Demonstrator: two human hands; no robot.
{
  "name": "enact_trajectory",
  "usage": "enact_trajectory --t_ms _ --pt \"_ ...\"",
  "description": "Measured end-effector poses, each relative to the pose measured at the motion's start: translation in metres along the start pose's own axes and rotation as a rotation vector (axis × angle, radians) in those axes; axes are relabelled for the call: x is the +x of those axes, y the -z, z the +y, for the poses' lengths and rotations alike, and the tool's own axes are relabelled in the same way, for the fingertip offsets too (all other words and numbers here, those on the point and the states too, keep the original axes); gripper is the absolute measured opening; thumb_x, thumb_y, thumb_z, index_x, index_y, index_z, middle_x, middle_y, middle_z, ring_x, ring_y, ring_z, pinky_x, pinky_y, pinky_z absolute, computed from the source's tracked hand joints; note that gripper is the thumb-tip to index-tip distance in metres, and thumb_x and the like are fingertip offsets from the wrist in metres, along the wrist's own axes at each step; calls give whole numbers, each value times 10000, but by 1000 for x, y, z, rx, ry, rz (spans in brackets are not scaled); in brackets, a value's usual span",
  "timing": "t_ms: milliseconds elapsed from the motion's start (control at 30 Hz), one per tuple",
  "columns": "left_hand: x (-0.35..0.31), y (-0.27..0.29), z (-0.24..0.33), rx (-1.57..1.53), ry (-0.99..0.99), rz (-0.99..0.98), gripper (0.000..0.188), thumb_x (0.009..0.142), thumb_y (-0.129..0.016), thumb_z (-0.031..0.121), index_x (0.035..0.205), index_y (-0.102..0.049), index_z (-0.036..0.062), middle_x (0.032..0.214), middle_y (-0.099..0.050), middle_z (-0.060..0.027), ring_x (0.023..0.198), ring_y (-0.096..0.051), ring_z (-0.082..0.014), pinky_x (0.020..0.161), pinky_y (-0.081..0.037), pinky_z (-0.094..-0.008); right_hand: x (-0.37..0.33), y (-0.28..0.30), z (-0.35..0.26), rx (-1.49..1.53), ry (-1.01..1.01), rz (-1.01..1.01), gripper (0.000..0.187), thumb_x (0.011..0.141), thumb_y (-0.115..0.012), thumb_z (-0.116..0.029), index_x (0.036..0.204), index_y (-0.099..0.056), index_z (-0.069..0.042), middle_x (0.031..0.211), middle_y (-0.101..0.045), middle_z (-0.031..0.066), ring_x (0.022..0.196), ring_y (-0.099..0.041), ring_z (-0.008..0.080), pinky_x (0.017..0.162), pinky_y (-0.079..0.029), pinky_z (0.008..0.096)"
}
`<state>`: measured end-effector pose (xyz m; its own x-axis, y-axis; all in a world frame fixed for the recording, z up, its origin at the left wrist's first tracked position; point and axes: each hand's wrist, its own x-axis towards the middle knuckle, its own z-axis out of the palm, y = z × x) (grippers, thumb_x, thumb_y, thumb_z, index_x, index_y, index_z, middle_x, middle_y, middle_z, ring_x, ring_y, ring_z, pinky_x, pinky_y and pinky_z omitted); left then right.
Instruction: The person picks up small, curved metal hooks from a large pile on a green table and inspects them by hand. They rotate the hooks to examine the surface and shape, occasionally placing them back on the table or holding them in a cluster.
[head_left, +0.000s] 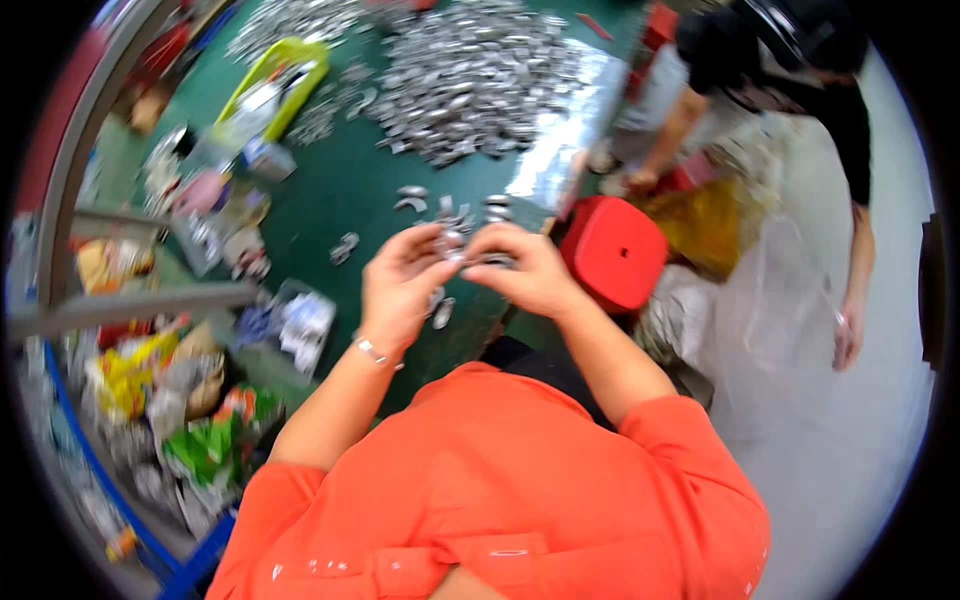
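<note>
Both my hands meet over the near part of a green table (330, 190). My left hand (396, 285), with a bracelet at its wrist, is closed in a pinch around a small shiny curved metal piece (452, 243). My right hand (530, 272) is closed too, thumb and fingertips meeting the left ones at the piece; more curved metal shows under its fingers. Blur hides how the pieces sit in the fingers. A short stack of curved metal pieces (497, 207) stands just beyond my right hand. Loose curved pieces (411, 197) lie beyond my left hand, others close below the hands.
A large heap of curved metal pieces (470, 80) covers the far table. Left are a yellow-green basket (310, 68), plastic bags and a clear box with crumpled paper (305, 325). Right of the table stands a red stool (618, 253); beyond it, a person in black (840, 110) bends over sacks.
</note>
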<state>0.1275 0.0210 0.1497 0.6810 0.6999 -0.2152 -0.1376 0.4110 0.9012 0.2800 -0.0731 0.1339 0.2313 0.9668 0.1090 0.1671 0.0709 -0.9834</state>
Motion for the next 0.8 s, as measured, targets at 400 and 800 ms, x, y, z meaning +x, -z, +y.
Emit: enact_trajectory --t_ms 400,800 --pt "-18 -1 13 5 -81 -9 350 749 -582 -102 1079 -500 -20 1039 -585 -139 915 -578 -156 809 -477 -260 -10 -16 -20 194 -61 156 260 713 -678 14 943 -559 -11 890 -565 12 775 -521 63 657 -418 183" --pt "-18 8 10 12 -78 -26 276 761 -604 -66 1031 -558 -28 961 -607 -98 854 -587 -131 739 -485 -232 -5 -19 -16 218 -26 146 237 752 -656 -22 963 -549 -17 844 -571 24 731 -517 58 637 -412 179"
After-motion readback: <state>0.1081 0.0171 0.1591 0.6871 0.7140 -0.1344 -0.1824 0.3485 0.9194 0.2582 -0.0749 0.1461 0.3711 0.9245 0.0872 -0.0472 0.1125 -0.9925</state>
